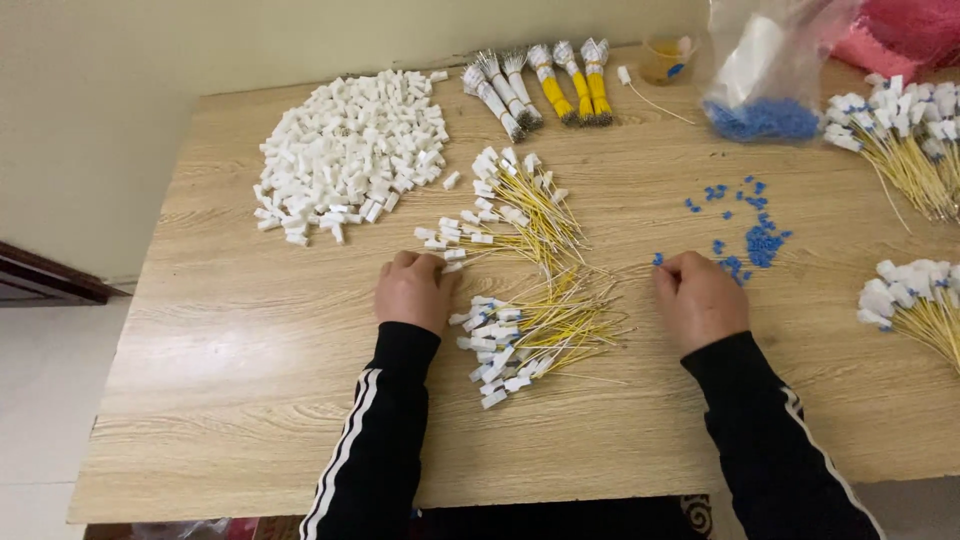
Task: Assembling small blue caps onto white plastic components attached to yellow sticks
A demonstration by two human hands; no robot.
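My left hand (413,290) rests knuckles-up on the wooden table (250,350), fingers curled together over a white-capped yellow wire (452,267) at the edge of the loose wire pile (525,270); I cannot tell whether the fingertips actually pinch it. My right hand (700,300) lies to the right of that pile, fingers folded under, with thumb and forefinger closed on a small blue bead (658,259) at the knuckle line. The pile spreads between my two hands, with white connectors fanned to the left and bare yellow leads pointing right. Scattered blue beads (762,240) lie on the table just beyond my right hand. Containers: a clear plastic bag (770,70) stands at the far right edge, its bottom filled with more blue beads; a small amber cup (667,58) sits beside it, contents not discernible. A red mesh bag (900,35) occupies the far right corner. A heap of loose white connectors (350,150) lies at far left. Bound bundles (540,85), some white-wired and some yellow-wired, lie along the far edge. Two further groups of capped wires (900,140) lie at the right edge.
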